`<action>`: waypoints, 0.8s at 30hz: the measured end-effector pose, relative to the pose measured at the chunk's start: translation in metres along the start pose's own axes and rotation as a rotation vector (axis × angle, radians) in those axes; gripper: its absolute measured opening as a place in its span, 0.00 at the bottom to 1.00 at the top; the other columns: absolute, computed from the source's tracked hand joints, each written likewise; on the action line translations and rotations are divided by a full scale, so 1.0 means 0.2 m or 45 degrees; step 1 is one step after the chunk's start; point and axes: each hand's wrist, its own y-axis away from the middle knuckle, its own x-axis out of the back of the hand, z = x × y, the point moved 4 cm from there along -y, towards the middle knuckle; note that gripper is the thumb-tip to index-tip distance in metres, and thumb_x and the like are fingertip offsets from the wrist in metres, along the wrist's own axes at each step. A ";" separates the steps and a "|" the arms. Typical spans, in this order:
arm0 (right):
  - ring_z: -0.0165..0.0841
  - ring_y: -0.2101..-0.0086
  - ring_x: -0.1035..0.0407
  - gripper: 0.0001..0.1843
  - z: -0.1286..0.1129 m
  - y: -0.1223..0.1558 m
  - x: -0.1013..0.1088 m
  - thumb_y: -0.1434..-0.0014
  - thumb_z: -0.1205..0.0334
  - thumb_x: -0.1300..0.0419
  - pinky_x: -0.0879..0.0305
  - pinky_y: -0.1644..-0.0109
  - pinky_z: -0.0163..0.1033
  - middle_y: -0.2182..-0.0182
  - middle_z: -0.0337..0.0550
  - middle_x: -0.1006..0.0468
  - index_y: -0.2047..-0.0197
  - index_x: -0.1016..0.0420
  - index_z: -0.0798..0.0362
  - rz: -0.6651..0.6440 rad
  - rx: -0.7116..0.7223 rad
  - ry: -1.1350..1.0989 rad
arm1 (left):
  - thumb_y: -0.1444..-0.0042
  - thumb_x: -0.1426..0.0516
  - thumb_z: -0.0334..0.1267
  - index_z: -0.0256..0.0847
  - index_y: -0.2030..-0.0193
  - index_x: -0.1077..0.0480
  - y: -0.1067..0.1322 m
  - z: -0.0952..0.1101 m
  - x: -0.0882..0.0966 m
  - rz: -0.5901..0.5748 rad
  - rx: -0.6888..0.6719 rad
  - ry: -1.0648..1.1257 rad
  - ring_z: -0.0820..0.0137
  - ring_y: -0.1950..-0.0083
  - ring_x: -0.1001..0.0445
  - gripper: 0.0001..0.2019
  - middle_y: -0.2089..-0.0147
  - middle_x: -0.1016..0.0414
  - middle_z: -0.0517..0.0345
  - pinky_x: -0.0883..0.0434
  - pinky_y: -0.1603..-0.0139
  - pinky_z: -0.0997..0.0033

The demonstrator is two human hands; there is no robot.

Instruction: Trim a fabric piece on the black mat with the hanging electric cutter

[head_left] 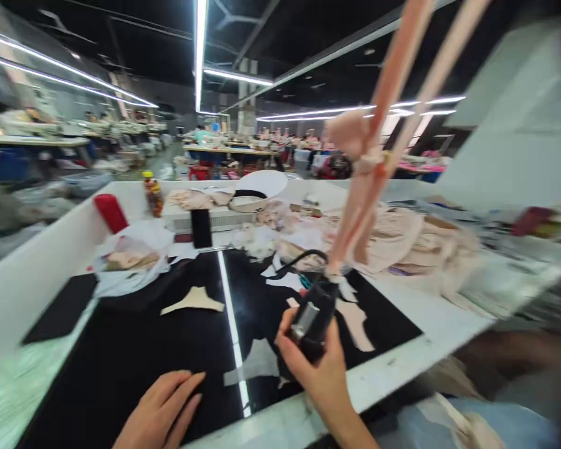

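Note:
My right hand (pixel 318 365) grips a black handheld tool (pixel 314 318) with a silver band and a black cord looping behind it. The tool's tip meets the lower end of a pink strap bundle (pixel 364 187) that hangs down from above the frame. My left hand (pixel 161 408) lies flat, palm down, on the glossy black work surface (pixel 135 349) near the front edge, holding nothing. A beige cut fabric piece (pixel 194 300) lies on the black surface ahead of my left hand.
A pile of beige fabric pieces (pixel 416 240) covers the table's right side. A white plastic bag (pixel 131 255), a red cylinder (pixel 111 212), a small bottle (pixel 153 193), a black phone (pixel 201 227) and a white bowl (pixel 257 190) stand at the back. Other workstations fill the hall behind.

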 end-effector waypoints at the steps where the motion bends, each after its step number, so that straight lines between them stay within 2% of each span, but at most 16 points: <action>1: 0.30 0.71 0.28 0.29 -0.01 0.00 -0.01 0.46 0.60 0.28 0.26 0.65 0.35 0.66 0.35 0.23 0.44 0.33 0.44 -0.002 -0.010 -0.024 | 0.27 0.49 0.50 0.53 0.43 0.25 0.01 0.02 0.03 -0.061 0.041 -0.021 0.67 0.52 0.18 0.15 0.50 0.21 0.58 0.19 0.50 0.72; 3: 0.31 0.71 0.28 0.31 -0.03 0.01 -0.03 0.45 0.57 0.27 0.28 0.69 0.33 0.67 0.35 0.24 0.41 0.35 0.43 -0.027 -0.039 -0.045 | 0.27 0.47 0.46 0.49 0.44 0.25 0.00 0.07 0.06 -0.132 0.140 0.005 0.65 0.53 0.19 0.13 0.51 0.21 0.54 0.19 0.51 0.70; 6: 0.32 0.72 0.28 0.33 -0.06 0.02 -0.07 0.45 0.53 0.27 0.31 0.73 0.33 0.67 0.35 0.25 0.40 0.35 0.42 -0.070 -0.074 -0.073 | 0.29 0.44 0.40 0.46 0.43 0.26 -0.04 0.14 0.04 -0.237 0.237 0.094 0.63 0.52 0.20 0.12 0.51 0.23 0.52 0.19 0.51 0.66; 10: 0.31 0.72 0.29 0.30 -0.05 0.03 -0.15 0.43 0.54 0.28 0.30 0.70 0.35 0.67 0.35 0.25 0.42 0.34 0.42 -0.115 -0.052 -0.132 | 0.36 0.37 0.32 0.45 0.43 0.27 -0.09 0.18 -0.01 -0.352 0.259 0.162 0.60 0.51 0.23 0.15 0.50 0.25 0.52 0.21 0.49 0.59; 15: 0.31 0.70 0.28 0.29 -0.01 0.04 -0.23 0.41 0.58 0.29 0.33 0.72 0.33 0.67 0.34 0.25 0.40 0.35 0.42 -0.140 -0.047 -0.275 | 0.38 0.35 0.32 0.46 0.45 0.28 -0.16 0.19 -0.07 -0.471 0.246 0.269 0.61 0.51 0.25 0.15 0.51 0.26 0.55 0.24 0.48 0.57; 19: 0.30 0.70 0.28 0.30 0.03 0.04 -0.28 0.41 0.60 0.29 0.30 0.69 0.35 0.66 0.35 0.25 0.40 0.35 0.43 -0.146 -0.037 -0.346 | 0.31 0.43 0.30 0.46 0.48 0.28 -0.19 0.16 -0.08 -0.403 0.307 0.391 0.65 0.53 0.25 0.09 0.54 0.25 0.58 0.26 0.50 0.62; 24: 0.29 0.70 0.28 0.27 0.07 0.03 -0.32 0.39 0.63 0.30 0.29 0.68 0.35 0.66 0.35 0.24 0.41 0.35 0.42 -0.205 0.029 -0.369 | 0.28 0.48 0.33 0.46 0.51 0.26 -0.18 0.11 -0.07 -0.256 0.433 0.492 0.66 0.54 0.25 0.09 0.55 0.25 0.58 0.27 0.52 0.66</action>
